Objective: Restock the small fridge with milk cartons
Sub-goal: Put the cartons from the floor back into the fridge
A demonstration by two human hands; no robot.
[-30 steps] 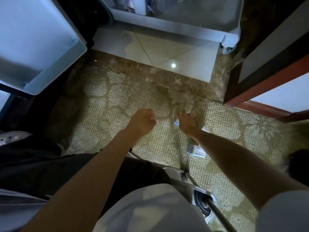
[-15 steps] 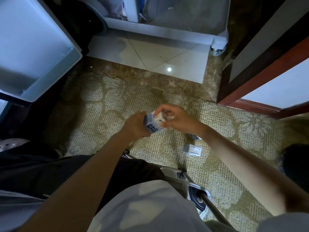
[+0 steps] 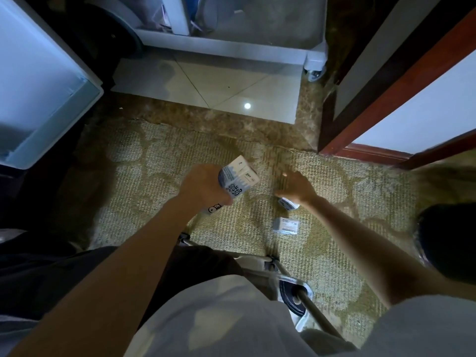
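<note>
Left hand (image 3: pixel 206 188): curled tight round a carton (image 3: pixel 238 176), held it above the carpet (image 3: pixel 154 202).
Right hand (image 3: pixel 296 188): palm down, fingers (image 3: pixel 288 177) nearly straight and spread, gripped nothing.
Floor carton (image 3: pixel 289 203): lay on the carpet just under the heel of the right hand, on the wrist side of the fingertips and not ahead of them (touching or not, could not tell).
Nearer hand: the right, directly above the floor carton; the left, already full, well apart on the other side.
Floor carton axis: mostly hidden by the hand; from the visible end, seemed slanted from upper left to lower right, with the free end toward the person's right.
Spare carton (image 3: pixel 286 224): lay flat near the floor carton, on the person's side of it, not touching; long axis left to right.
Carton axis: ran from the fist up and to the right; free end pointed away, toward the tiles (image 3: pixel 206 81).
Fridge door (image 3: pixel 61 127): stood open at the far left, well apart from every carton.
Next move, as judged: called for drawing the right fingers back toward the wrist, then closing them across the short width of the floor carton, thumb on one long side.
</note>
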